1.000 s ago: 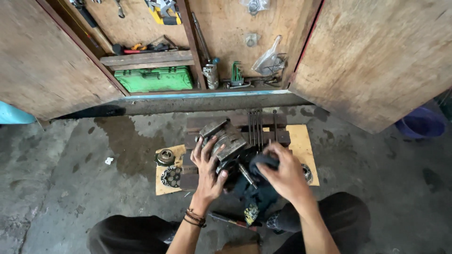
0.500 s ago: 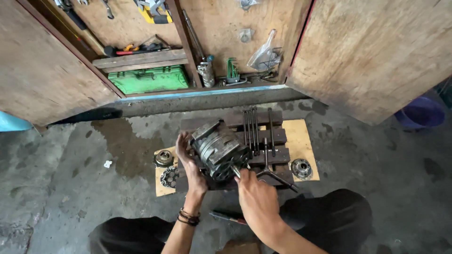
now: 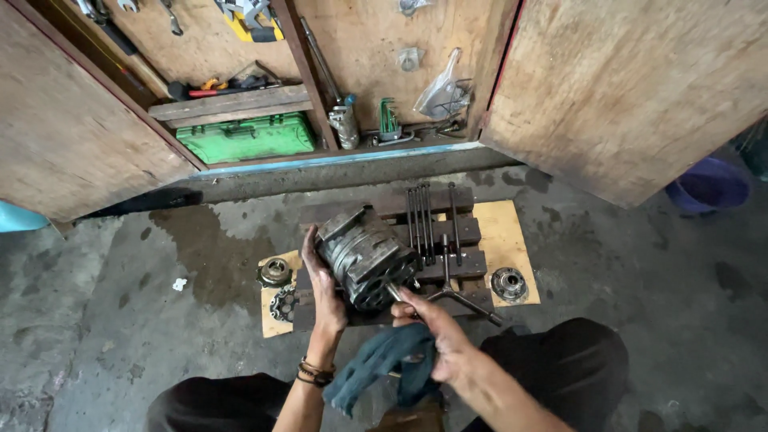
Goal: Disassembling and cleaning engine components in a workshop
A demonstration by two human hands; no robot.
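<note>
The grey ribbed metal motor housing hides the left hand palm. The dark blue-grey cloth covers the right hand lower fingers. At the right edge, the purple plastic bucket sits half hidden behind the plywood cabinet door.

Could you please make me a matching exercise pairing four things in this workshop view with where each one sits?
Things:
1. green toolbox
2. dark blue rag
3. grey ribbed motor housing
4. purple bucket

Places:
A. far right edge of the floor
B. steadied by the left hand on the wooden pallet
C. inside the open cupboard, under a wooden shelf
D. hanging from the right hand, nearest the camera

Pairs: 1-C, 2-D, 3-B, 4-A
</note>
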